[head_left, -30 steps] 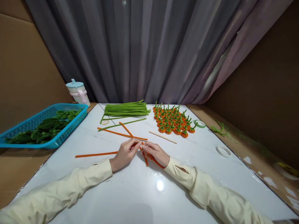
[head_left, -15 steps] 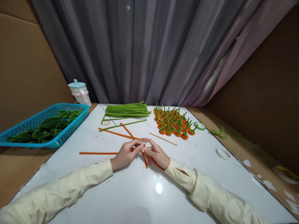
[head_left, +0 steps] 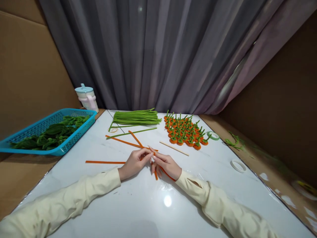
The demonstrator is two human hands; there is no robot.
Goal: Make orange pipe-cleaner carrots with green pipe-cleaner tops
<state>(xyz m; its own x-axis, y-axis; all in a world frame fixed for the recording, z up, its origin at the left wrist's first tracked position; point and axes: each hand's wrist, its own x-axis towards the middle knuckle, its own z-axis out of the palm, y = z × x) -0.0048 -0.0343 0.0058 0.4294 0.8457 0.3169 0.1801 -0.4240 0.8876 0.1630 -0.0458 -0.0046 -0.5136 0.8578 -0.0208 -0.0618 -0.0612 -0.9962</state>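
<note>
My left hand (head_left: 135,162) and my right hand (head_left: 168,164) meet at the fingertips near the middle of the white table. Both pinch orange fuzzy stems (head_left: 156,174), whose ends hang below the fingers and run under my right palm. The crossing point is hidden by the fingers. Another orange stem (head_left: 105,162) extends left from beneath my left hand. Just beyond the hands, two more orange stems (head_left: 123,142) lie crossing, close to a thin wooden stick (head_left: 174,148).
Behind lie a green stem bundle (head_left: 136,117) and several orange-and-green pieces (head_left: 184,130). A blue basket (head_left: 64,145) of green leaves and a lidded cup (head_left: 87,98) are left. Tape rolls (head_left: 238,166) lie right, on the white table (head_left: 99,211).
The fingers of my right hand have shifted, with the index finger now straighter over the pinch. The whole view has moved slightly; the objects lie as before.
</note>
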